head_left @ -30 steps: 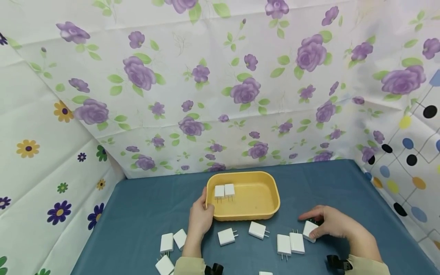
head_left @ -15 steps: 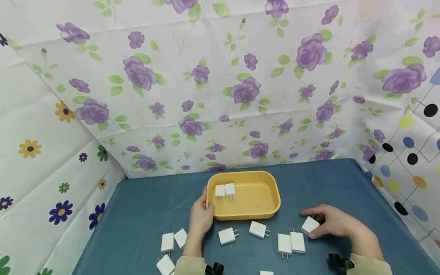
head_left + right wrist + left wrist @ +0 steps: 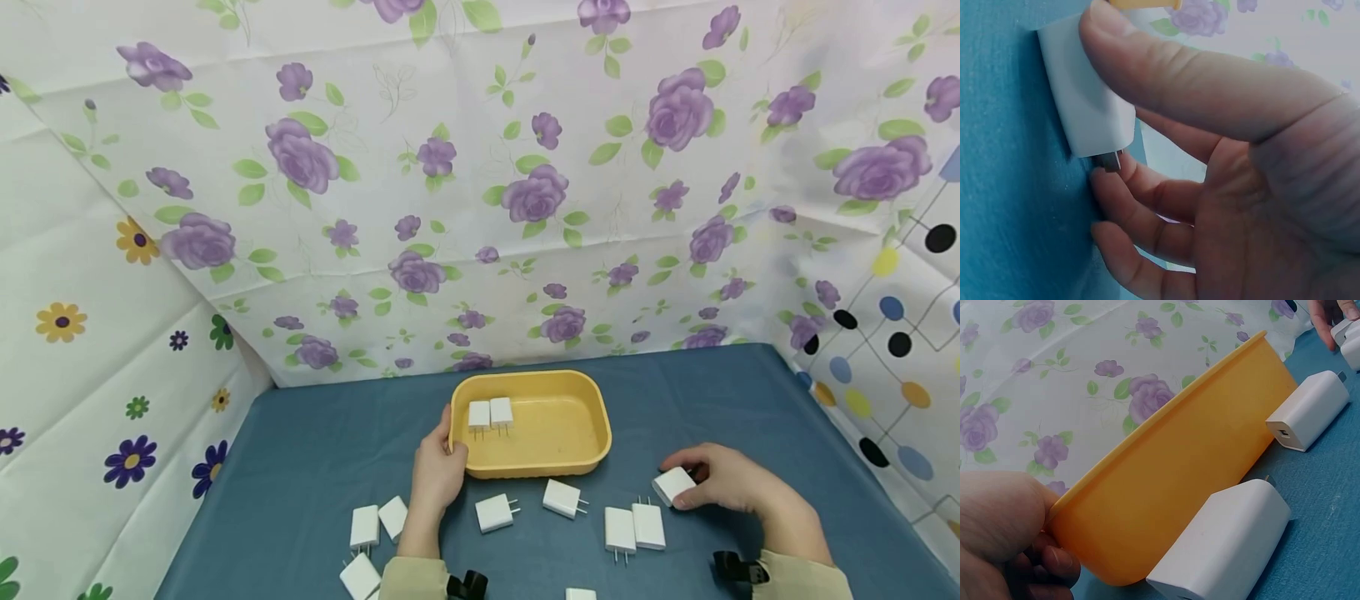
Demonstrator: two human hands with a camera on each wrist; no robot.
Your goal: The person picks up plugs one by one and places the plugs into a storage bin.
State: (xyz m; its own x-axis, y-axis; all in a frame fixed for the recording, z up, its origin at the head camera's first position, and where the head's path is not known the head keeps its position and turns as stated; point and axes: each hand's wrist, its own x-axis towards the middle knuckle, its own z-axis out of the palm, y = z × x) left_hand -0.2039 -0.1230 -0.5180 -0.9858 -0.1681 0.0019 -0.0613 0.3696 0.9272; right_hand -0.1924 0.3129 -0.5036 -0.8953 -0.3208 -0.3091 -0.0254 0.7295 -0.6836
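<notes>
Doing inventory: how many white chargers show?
11 chargers at least: 2 in the tray, 1 in the right hand, 3 at left, 5 between the arms; the left sleeve may hide more.

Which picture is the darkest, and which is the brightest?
Right wrist view: darkest, with dim light on the right hand and a shadow beside the white plug; head view: brightest, the yellow tray easy to see; left wrist view: in between, the left hand having shadowy fingers.
</notes>
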